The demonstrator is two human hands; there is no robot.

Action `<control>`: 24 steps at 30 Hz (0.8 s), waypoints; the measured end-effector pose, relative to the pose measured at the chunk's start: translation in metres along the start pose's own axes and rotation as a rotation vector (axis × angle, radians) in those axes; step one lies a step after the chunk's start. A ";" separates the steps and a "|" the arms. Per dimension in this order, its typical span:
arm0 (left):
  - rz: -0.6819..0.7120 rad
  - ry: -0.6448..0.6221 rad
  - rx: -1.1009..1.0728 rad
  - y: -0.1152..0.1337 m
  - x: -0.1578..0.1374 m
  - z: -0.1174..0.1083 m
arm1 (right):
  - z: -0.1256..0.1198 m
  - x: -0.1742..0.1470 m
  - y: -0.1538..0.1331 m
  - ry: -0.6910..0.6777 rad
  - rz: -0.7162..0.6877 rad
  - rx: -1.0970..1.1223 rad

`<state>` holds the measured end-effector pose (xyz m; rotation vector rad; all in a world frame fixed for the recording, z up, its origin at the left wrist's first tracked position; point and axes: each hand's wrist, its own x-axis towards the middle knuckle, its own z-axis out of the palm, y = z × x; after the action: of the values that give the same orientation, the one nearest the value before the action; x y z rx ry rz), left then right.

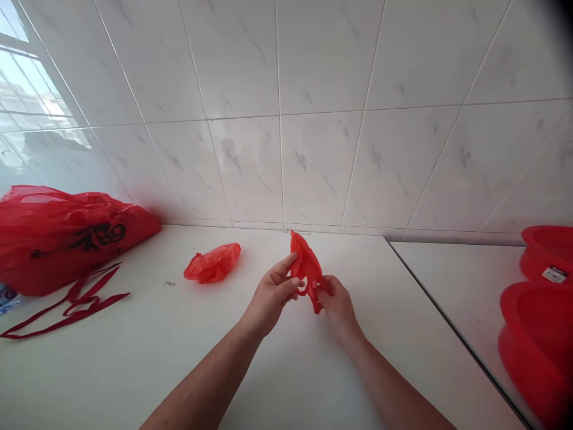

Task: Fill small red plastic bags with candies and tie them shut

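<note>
Between my two hands, above the white tabletop, is a small crumpled red plastic bag [306, 258]. My left hand [278, 288] pinches the bag's left side with thumb and fingers. On the other side, my right hand [335, 298] grips its lower right part, where the plastic is bunched and hangs down; some of those fingertips are hidden. A second crumpled red plastic bag [213, 264] lies on the table to the left of my hands, touched by neither.
A large full red bag [67, 239] with black printed characters rests at the far left, a dark red ribbon [89, 301] before it. Red plastic basins [537, 334] stand at the right, past a seam in the white table [179, 370]. A tiled wall [322, 161] closes the back.
</note>
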<state>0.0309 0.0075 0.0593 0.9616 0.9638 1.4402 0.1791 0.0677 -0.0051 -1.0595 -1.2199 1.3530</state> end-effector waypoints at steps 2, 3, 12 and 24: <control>0.024 0.198 0.034 -0.002 0.009 -0.012 | -0.019 0.010 -0.001 0.102 0.015 0.003; 0.043 0.296 0.049 -0.002 0.013 -0.021 | -0.030 0.017 -0.001 0.156 0.024 0.024; 0.117 0.574 0.265 -0.034 0.023 -0.068 | -0.108 0.050 -0.012 0.286 0.155 0.253; -0.157 0.174 0.223 -0.046 0.008 -0.025 | -0.061 0.006 -0.081 0.466 -0.474 -0.230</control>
<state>0.0227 0.0175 0.0077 0.9089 1.3213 1.3184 0.2479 0.0816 0.0684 -1.0789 -1.1854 0.5723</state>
